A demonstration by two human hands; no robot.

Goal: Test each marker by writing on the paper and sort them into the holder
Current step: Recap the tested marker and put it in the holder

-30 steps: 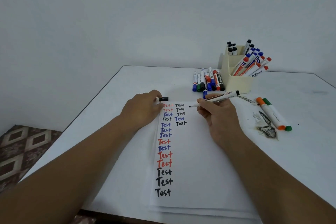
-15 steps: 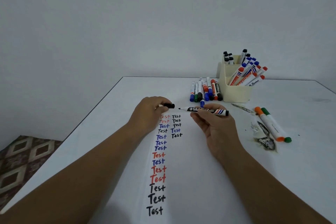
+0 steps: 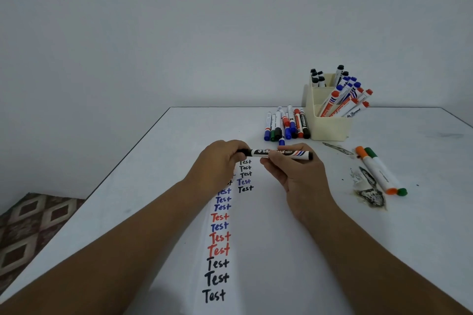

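Observation:
A black whiteboard marker (image 3: 281,153) lies level between both hands above the paper (image 3: 256,238). My left hand (image 3: 217,163) pinches its black cap end, and the cap sits on the tip. My right hand (image 3: 294,171) grips the barrel from below. The paper carries two columns of "Test" in red, blue and black. At the back right stands the cream holder (image 3: 330,128), with black, blue and red markers sorted in its compartments. A row of several loose markers (image 3: 286,125) lies just left of the holder.
An orange marker (image 3: 376,171) and a green marker (image 3: 386,169) lie side by side at the right. Next to them are dark scorched stains (image 3: 371,194) on the white table (image 3: 422,225). The table's left edge drops to a patterned rug (image 3: 30,225).
My right hand lifted the marker off the paper and turned it level. The cap in my left hand and the tip came together, and the cap now covers the tip.

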